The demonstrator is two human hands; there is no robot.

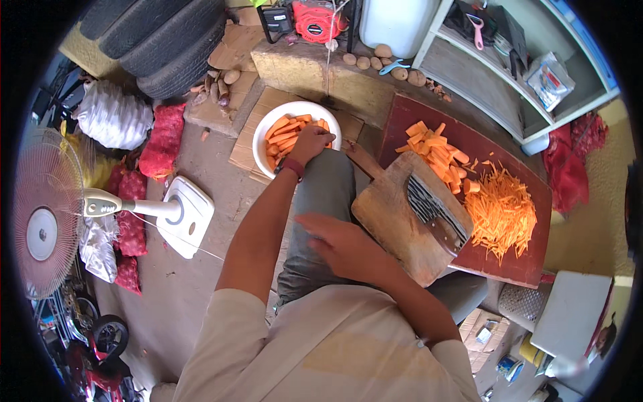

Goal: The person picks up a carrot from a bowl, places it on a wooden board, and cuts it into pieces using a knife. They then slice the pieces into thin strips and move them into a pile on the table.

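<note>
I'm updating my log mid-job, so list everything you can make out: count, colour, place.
Bowl: one, white, on floor cardboard
Carrot pieces: many, orange, in bowl and on table
Shredded carrot: one heap, orange, on table
Table: one, dark red, right
Chopping board: one, brown, overlapping table
Knife: one, striped blade, on chopping board
Fan: one, mostly white, left
Tyres: several, black, upper left
Mesh sacks: several, red, left and far right
Tubers: several, brown, along ledge
Machine: one, red and black, top
Shelf unit: one, pale, upper right
Box: one, white, lower right
Rim clutter: too small to tell
Sleeves: two, beige, bottom
Left hand: one, on bowl's carrot pieces
Right hand: one, blurred, over lap
</note>
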